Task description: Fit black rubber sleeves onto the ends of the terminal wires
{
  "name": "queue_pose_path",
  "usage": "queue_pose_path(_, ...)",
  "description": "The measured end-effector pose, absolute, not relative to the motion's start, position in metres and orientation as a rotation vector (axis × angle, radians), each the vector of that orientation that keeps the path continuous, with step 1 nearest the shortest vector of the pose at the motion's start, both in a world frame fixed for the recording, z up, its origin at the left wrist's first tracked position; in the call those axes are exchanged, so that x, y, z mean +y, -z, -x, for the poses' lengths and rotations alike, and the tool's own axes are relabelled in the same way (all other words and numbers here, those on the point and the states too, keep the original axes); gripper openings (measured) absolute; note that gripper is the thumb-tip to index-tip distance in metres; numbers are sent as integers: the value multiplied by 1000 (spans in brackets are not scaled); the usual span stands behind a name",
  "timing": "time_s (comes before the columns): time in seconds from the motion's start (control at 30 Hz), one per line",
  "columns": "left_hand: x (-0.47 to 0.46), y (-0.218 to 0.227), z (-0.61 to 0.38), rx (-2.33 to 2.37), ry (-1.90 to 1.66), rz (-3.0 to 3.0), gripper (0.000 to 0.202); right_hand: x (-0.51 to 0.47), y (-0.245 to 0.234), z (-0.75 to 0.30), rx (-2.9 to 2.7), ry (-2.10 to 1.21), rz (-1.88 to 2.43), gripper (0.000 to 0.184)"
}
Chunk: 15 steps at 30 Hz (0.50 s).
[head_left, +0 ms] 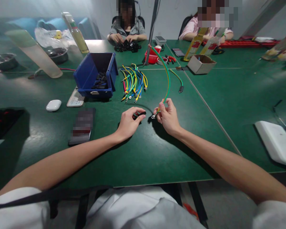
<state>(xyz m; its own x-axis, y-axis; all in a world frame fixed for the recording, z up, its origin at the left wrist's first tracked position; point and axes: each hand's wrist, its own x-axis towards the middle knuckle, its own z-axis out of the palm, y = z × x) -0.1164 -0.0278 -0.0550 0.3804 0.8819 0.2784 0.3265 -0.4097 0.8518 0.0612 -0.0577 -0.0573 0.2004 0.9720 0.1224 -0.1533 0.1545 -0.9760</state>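
Observation:
My right hand [168, 117] pinches a green-and-yellow wire [168, 79] near its lower end. A metal ring terminal [153, 116] sticks out from the fingers toward the left, and the wire arcs upward. My left hand [131, 122] is closed on a small black sleeve [139, 115], a short gap from the terminal. Beyond my hands lies a bundle of yellow, green and blue wires [134, 81] with ring terminals. A separate green wire [177, 75] ends in a black sleeve [181, 89]. Several similar black pieces [100, 81] lie in the blue bin [92, 92].
Left of my hands are a dark phone [82, 127], a white earbud case [53, 105] and another phone [75, 98]. Farther back stand a metal pole [152, 28], a red container [150, 58], a cardboard box [201, 65] and bottles [194, 44]. Two people sit across the table.

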Motion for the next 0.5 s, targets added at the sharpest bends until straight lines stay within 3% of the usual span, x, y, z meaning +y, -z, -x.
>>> queue_pose_path(0.5,-28,53,117,1045,-1005,-1961,13,-56,62,-62,-1014,-907,1044,31)
